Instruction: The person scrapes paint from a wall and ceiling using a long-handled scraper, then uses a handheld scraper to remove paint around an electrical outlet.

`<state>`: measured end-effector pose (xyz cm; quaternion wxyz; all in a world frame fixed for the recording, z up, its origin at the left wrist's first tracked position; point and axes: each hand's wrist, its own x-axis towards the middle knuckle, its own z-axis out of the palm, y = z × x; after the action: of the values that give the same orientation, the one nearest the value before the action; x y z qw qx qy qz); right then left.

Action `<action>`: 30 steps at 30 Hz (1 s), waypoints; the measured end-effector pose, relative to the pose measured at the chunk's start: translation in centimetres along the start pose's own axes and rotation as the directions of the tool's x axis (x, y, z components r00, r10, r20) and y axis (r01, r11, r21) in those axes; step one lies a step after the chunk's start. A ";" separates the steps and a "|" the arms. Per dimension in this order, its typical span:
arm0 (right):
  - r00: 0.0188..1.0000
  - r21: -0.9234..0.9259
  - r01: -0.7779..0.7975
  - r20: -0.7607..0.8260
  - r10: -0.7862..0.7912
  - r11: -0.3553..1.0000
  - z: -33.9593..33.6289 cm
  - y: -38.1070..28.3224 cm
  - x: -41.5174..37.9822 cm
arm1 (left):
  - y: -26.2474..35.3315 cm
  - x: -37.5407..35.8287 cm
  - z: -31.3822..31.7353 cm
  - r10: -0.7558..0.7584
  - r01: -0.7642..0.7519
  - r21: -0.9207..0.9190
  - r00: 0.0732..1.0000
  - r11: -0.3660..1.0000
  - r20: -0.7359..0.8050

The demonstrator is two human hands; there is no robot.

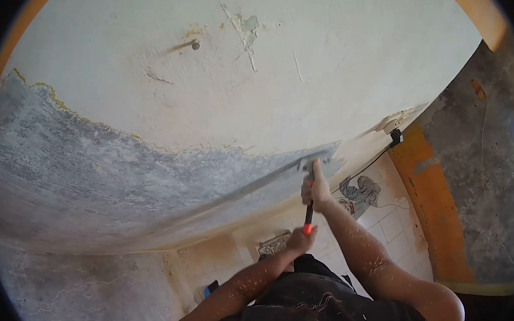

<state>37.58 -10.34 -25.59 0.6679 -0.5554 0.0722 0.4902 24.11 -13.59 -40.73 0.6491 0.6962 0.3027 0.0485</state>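
Grey, rough plaster (105,167) covers the lower part of the wall (159,26), meeting the white paint above it along a ragged edge, yellowish in places on the left. A scraper (309,216) with a dark handle and a red end stands at the right part of this grey area, its wide head against or very close to the wall; whether the whole edge touches cannot be told.

The right hand (318,189) is closed round the handle just below the head, its thumb pointing up towards the head. The left hand (302,241) is closed round the lower end of the handle, at the red part, nearer to the body. Pale flecks dot both forearms and the dark shirt (341,318).

A dark band slants down to the left across the plaster from beside the scraper head. Higher up, a short peg (195,45) sticks out of the white paint, left of a chipped patch (249,30).

To the right, a black plug (396,136) sits at the wall with a cable (370,164) running down from it. A crumpled grey bundle (364,190) lies on the pale tiled floor (392,222), left of an orange band (431,204).
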 end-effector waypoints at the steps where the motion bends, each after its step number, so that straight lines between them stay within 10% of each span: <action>1: 0.994 0.042 0.080 0.067 -0.083 0.996 0.4 -1.4 -0.1 | 1.2 1.5 -0.8 0.094 -0.094 -0.022 0.995 0.995 -0.015; 5: 0.993 0.028 0.101 0.058 -0.102 0.995 0.0 -3.1 -0.5 | 3.2 2.8 -0.9 0.192 -0.191 -0.066 0.981 0.979 0.004; 10: 0.997 -0.035 -0.078 -0.024 0.077 0.996 -2.2 0.0 0.4 | -0.1 -1.0 2.0 -0.221 0.236 -0.121 0.967 0.964 0.128; 13: 0.995 -0.035 0.042 0.094 -0.039 0.998 -0.5 -2.5 -0.3 | 2.8 1.7 0.1 0.110 -0.108 -0.093 0.994 0.990 0.012; 30: 1.000 -0.050 -0.010 0.003 0.010 0.999 -1.4 0.2 -0.2 | 0.9 -0.5 1.1 -0.025 0.043 -0.176 0.994 0.984 0.104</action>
<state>37.97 -11.57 -26.13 0.6514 -0.5708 0.0618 0.4960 24.49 -14.81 -39.91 0.7238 0.6318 0.2758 0.0285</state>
